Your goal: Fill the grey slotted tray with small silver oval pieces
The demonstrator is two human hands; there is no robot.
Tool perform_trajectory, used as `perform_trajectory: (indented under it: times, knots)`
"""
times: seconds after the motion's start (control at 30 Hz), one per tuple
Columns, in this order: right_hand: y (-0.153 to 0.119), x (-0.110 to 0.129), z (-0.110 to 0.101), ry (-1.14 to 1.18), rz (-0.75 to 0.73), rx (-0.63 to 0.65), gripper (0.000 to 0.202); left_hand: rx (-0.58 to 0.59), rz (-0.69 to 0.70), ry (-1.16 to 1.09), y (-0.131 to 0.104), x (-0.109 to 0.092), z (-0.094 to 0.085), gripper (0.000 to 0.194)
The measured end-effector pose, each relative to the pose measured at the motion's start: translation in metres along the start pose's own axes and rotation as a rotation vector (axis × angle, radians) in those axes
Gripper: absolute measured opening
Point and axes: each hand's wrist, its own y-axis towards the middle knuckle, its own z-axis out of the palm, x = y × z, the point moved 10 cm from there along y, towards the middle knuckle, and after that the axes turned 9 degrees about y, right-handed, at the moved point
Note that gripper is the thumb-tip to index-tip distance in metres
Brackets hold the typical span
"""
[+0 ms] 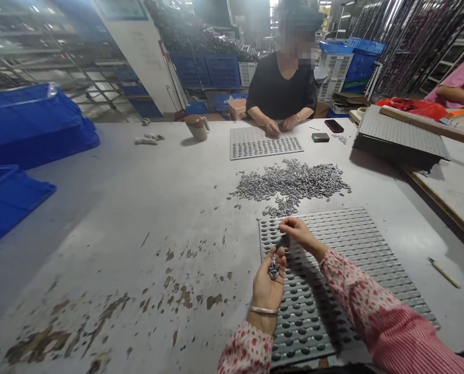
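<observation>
Several left-side columns of the tray look filled; the rest seems left to do. Left hand cups loose pieces; right hand is over the tray, cannot tell if gripping. Pile lies just beyond.

A white counter with worn brown patches fills the foreground, while behind it a pale pillar stands between blurred shelving and blue crates, in hazy light.

The head camera faces forward (tilted down), the hands close below.
</observation>
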Motion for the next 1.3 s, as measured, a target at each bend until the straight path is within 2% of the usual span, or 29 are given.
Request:
perform_trajectory:
  times: [0.07,0.13,0.27,0.47,0.57,0.7,0.83,1.2,1.3]
  knots:
    - [0.017,-0.011,-0.023,-0.221,0.025,-0.177,0.029,-0.020,-0.025,-0.004,-0.004,0.000,-0.003,0.015]
    - [0.029,-0.018,-0.036,-0.395,0.050,-0.272,0.025,-0.044,-0.070,-0.001,-0.008,0.004,-0.006,0.014]
    - [0.037,-0.025,-0.040,-0.498,0.061,-0.334,0.020,-0.035,-0.122,-0.009,-0.011,0.013,-0.010,0.013]
    - [0.030,-0.011,-0.035,-0.823,-0.013,-0.412,0.021,0.001,-0.144,-0.028,-0.012,0.019,-0.011,0.013]
    - [0.030,-0.009,-0.037,-0.846,-0.026,-0.419,0.018,0.008,-0.143,-0.028,-0.013,0.021,-0.012,0.014]
    - [0.033,-0.013,-0.034,-0.766,-0.059,-0.346,0.017,0.004,-0.146,-0.008,-0.015,0.023,-0.014,0.017]
    - [0.034,-0.012,-0.011,-0.750,-0.159,-0.168,0.017,-0.007,-0.141,0.001,-0.015,0.023,-0.016,0.018]
    - [0.040,-0.001,0.033,-1.052,-0.280,0.203,0.014,-0.004,-0.156,-0.021,-0.011,0.028,-0.024,0.017]
    - [0.041,0.004,0.039,-1.104,-0.316,0.248,0.012,-0.001,-0.145,-0.008,-0.012,0.029,-0.024,0.018]
